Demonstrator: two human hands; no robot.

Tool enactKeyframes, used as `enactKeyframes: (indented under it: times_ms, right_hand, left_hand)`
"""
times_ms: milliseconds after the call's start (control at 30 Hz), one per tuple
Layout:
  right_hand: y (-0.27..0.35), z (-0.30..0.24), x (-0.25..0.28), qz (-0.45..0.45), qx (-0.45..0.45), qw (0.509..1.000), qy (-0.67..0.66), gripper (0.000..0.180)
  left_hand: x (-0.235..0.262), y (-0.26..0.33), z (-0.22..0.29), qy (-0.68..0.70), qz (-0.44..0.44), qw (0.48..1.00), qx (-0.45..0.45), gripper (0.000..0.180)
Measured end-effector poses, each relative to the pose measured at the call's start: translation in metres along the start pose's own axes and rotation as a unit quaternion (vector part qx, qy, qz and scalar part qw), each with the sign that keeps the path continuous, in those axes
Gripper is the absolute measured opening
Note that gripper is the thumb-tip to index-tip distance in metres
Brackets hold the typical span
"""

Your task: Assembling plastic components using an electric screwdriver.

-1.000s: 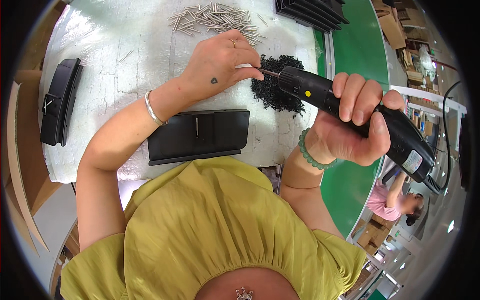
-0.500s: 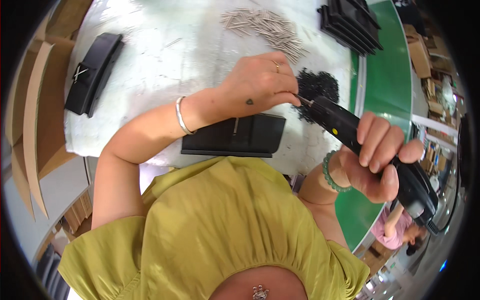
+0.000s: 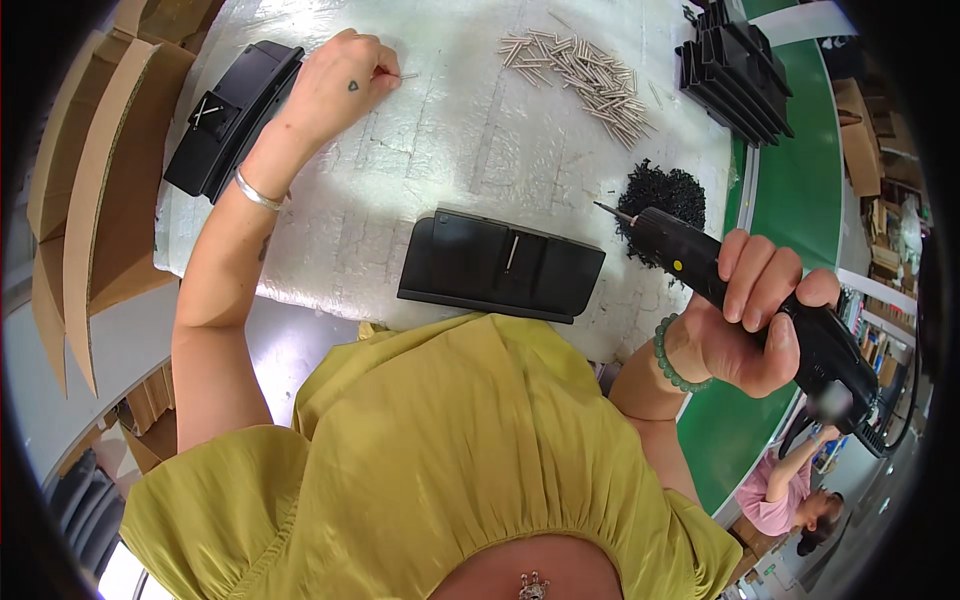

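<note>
My right hand (image 3: 765,310) is wrapped round a black electric screwdriver (image 3: 690,250), whose bit points left over the table. At the far left of the table, my left hand (image 3: 345,80) pinches a thin silver pin (image 3: 409,76) between thumb and fingers. In front of my body lies a black plastic panel (image 3: 470,265), with a silver pin (image 3: 512,255) in its middle recess. Beside my left forearm rest stacked black panels (image 3: 240,110), with two silver pins (image 3: 207,112) crossed on top. A heap of small black screws (image 3: 665,200) lies under the screwdriver's tip.
A pile of silver pins (image 3: 590,80) lies at the back of the plastic-covered table (image 3: 440,160). Several black panels (image 3: 735,75) are stacked at the back right, beside a green surface (image 3: 790,180). Cardboard boxes (image 3: 115,200) stand at the left. A person in pink (image 3: 780,495) is farther off, lower right.
My left hand has moved from the screwdriver's tip to the far left and now pinches a pin. The screwdriver's bit is uncovered; my right hand still holds it. The view has shifted slightly.
</note>
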State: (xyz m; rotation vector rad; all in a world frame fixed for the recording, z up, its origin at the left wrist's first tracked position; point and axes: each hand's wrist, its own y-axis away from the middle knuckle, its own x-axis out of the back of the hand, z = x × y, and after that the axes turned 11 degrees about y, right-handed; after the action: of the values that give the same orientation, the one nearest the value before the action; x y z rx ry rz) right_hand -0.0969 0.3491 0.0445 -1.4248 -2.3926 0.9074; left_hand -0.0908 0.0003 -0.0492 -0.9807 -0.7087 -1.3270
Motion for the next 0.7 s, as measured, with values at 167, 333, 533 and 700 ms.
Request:
enactKeyframes:
  times_ms: [167, 333, 533, 700]
  right_hand:
    - [0.006, -0.004, -0.003, 0.0, -0.017, 1.0, 0.007, 0.026]
    - [0.015, -0.007, -0.018, -0.039, -0.04, 0.998, 0.012, 0.024]
    - [0.026, 0.002, -0.028, -0.042, -0.043, 0.997, 0.041, 0.028]
    - [0.025, -0.002, -0.023, -0.086, -0.058, 0.993, 0.055, 0.031]
  left_hand:
    - [-0.003, 0.019, 0.045, 0.102, 0.059, 0.991, -0.07, 0.008]
    - [-0.031, 0.06, 0.118, 0.264, 0.051, 0.954, -0.13, 0.013]
    - [-0.054, 0.073, 0.132, 0.282, 0.071, 0.951, -0.109, 0.014]
    - [-0.055, 0.07, 0.134, 0.28, 0.068, 0.952, -0.106, 0.014]
